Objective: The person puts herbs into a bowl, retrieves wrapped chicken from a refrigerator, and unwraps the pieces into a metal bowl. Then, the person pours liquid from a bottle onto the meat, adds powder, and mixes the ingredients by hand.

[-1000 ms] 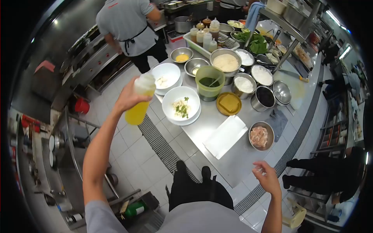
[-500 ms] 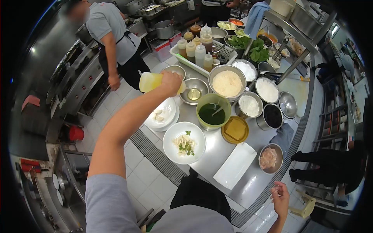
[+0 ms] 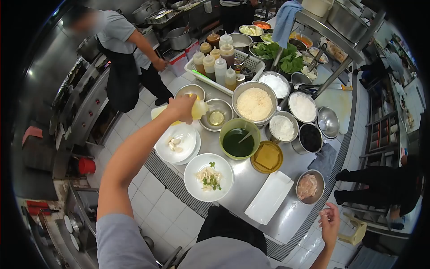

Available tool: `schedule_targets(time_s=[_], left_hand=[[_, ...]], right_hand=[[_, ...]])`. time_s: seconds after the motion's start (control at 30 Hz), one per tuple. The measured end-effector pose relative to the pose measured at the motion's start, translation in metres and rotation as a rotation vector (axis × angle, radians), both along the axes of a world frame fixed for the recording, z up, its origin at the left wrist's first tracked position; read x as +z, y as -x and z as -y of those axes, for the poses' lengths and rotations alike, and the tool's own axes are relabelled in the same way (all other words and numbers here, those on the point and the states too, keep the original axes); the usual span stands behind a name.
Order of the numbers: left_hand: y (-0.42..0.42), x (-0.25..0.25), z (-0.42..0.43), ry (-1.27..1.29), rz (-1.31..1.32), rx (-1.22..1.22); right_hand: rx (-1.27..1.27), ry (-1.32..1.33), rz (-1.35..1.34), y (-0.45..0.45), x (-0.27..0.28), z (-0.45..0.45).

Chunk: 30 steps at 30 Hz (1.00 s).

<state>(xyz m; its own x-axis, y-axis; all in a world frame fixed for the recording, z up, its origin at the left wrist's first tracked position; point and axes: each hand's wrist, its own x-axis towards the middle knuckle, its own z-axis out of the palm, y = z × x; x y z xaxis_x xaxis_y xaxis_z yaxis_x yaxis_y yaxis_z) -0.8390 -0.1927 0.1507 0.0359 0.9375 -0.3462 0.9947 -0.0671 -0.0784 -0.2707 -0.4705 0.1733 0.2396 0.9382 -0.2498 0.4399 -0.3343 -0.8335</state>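
Note:
My left hand grips a clear plastic bottle of yellow liquid, tipped almost on its side. Its mouth points right at the rim of a metal bowl with a little pale yellow liquid in it; I cannot make out a stream. Below the hand, a white plate carries what look like garlic cloves. Nearer me, another white plate holds pale slices and green herbs. My right hand hangs beyond the table's edge with fingers loosely bent and nothing visible in them, near a metal bowl of raw meat.
A green tub of dark green liquid, a yellow round dish and a white rectangular plate stand on the steel table. Behind are bowls of crumbs and white powder, and a basket of squeeze bottles. A co-worker stands left.
My left hand has drawn slightly left with the bottle, its mouth now near the bowl's left rim. The co-worker has shifted and raised a forearm. My view has moved slightly.

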Motion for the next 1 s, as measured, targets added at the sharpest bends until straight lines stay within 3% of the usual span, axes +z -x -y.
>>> schedule_targets(time_s=[0.2, 0.5, 0.6, 0.63, 0.67, 0.77, 0.87, 1.0], left_hand=[[0.038, 0.000, -0.003, -0.090, 0.418, -0.007], [0.041, 0.068, 0.012, -0.240, 1.188, 0.054], [0.029, 0.097, 0.027, -0.336, 1.261, 0.082], [0.020, 0.108, 0.034, -0.351, 1.301, 0.069], [0.013, 0.119, 0.040, -0.326, 1.307, 0.072], [-0.028, 0.156, 0.052, -0.228, 1.228, 0.003], [-0.108, 0.183, 0.074, -0.120, 1.169, -0.043], [-0.208, 0.155, 0.090, 0.083, 1.042, -0.268]], right_hand=[[0.033, -0.049, 0.012, -0.012, -0.011, -0.012], [0.024, -0.026, 0.049, -0.040, -0.024, -0.012], [-0.008, -0.005, 0.147, -0.069, -0.059, -0.006], [-0.049, -0.009, 0.071, -0.077, -0.074, -0.006], [-0.082, -0.163, 0.174, -0.097, -0.119, -0.002], [-0.250, 0.166, 0.007, -0.097, -0.149, -0.011], [-0.170, 0.239, -0.181, -0.075, -0.154, -0.026], [-0.162, 0.092, -0.279, -0.084, -0.187, -0.040]])
